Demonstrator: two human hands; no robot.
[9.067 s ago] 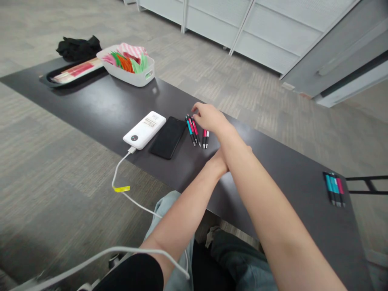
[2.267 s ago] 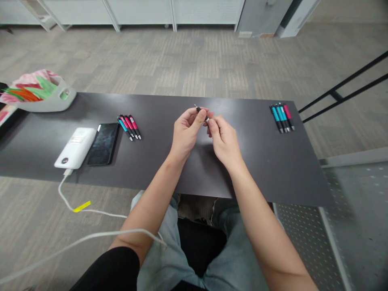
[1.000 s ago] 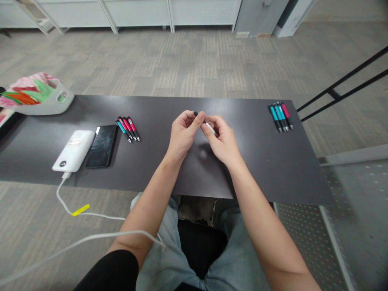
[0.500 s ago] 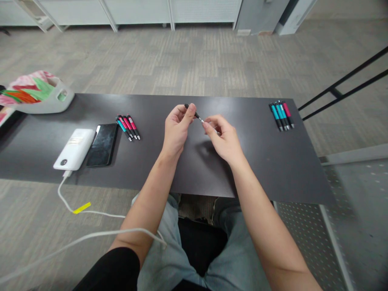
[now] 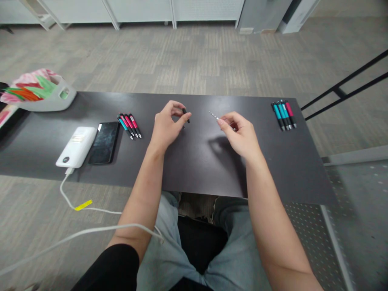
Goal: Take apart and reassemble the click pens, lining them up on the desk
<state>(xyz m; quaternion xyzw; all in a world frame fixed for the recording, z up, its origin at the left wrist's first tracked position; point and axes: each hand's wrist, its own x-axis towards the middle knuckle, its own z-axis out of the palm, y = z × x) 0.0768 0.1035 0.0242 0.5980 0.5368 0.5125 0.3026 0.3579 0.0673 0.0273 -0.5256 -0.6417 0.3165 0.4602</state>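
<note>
Above the middle of the dark table, my left hand (image 5: pixel 170 123) pinches a short black pen barrel (image 5: pixel 186 114) between thumb and fingers. To its right, my right hand (image 5: pixel 239 133) is closed on a thin silvery-white pen refill (image 5: pixel 214 115), whose tip points up and left. The rest of that piece is hidden in the fingers. The two parts are apart, with a gap between my hands. A group of pink and teal pens (image 5: pixel 129 126) lies left of my left hand. Another row of teal and pink pens (image 5: pixel 284 115) lies near the right end of the table.
A black phone (image 5: pixel 104 143) lies beside a white power bank (image 5: pixel 76 147) with a white cable (image 5: pixel 100 210) crossing my left forearm. At the far left stands a white basket (image 5: pixel 62 99) of colourful packets. Black metal bars (image 5: pixel 339 92) rise past the table's (image 5: pixel 194 169) right edge.
My hands have moved apart, the left going left and the right going right. The silvery refill has come away from the black barrel, so each hand now holds a separate part.
</note>
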